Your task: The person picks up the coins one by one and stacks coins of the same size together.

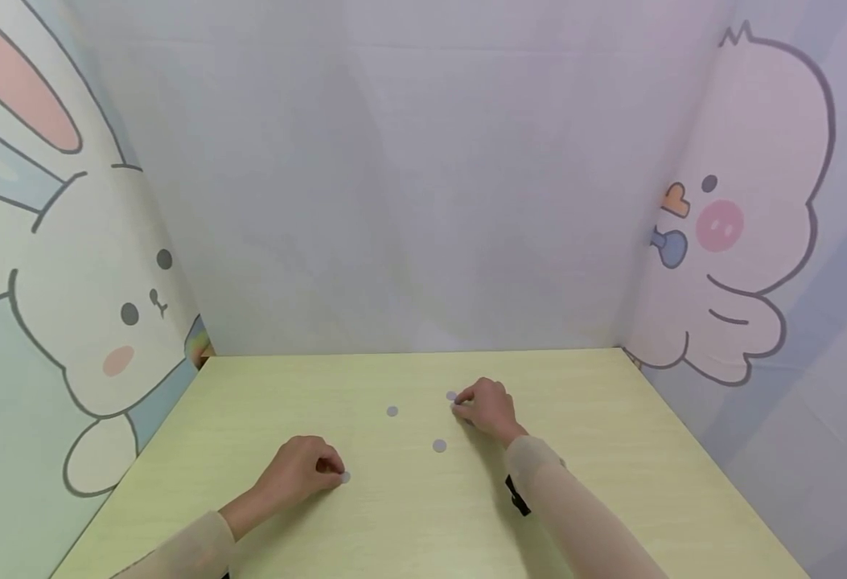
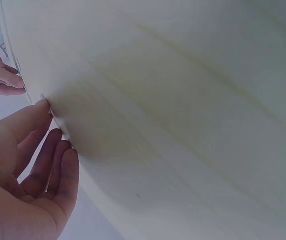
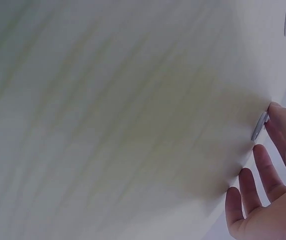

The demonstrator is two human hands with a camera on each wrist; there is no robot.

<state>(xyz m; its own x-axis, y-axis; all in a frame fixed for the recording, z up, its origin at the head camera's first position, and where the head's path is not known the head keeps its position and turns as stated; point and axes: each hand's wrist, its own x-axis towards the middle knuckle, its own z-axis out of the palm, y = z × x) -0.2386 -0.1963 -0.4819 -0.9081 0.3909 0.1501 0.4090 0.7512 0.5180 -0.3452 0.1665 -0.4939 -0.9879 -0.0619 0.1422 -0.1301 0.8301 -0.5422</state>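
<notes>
Nearest, the worktop (image 1: 365, 539) is crossed by two sleeved forearms, the left sleeve (image 1: 191, 547) at the near edge of the head view and the right sleeve (image 1: 575, 503) reaching farther in; a black strap (image 1: 517, 495) is seen beneath the right sleeve. The left hand (image 1: 296, 474) is held low over the worktop, its fingers narrowed, with the left disc (image 1: 347, 477), small and grey, pinched at its edge between thumb and forefinger; whether it is raised at all cannot be told. Beyond and to the right, the middle disc (image 1: 440, 445) is laid flat, touched by neither hand; a little farther off, the loose disc (image 1: 392, 411) is placed between the two hands. By the right hand (image 1: 488, 408), fingers curled, the right disc (image 3: 259, 126) is pinched between thumb and forefinger; just beyond those fingertips the far disc (image 1: 450, 395) is partly seen. The worktop is backed by a pale curtain (image 1: 394, 185), flanked by a printed rabbit (image 1: 97, 322) on the left and a printed chick (image 1: 763, 161) on the right.
</notes>
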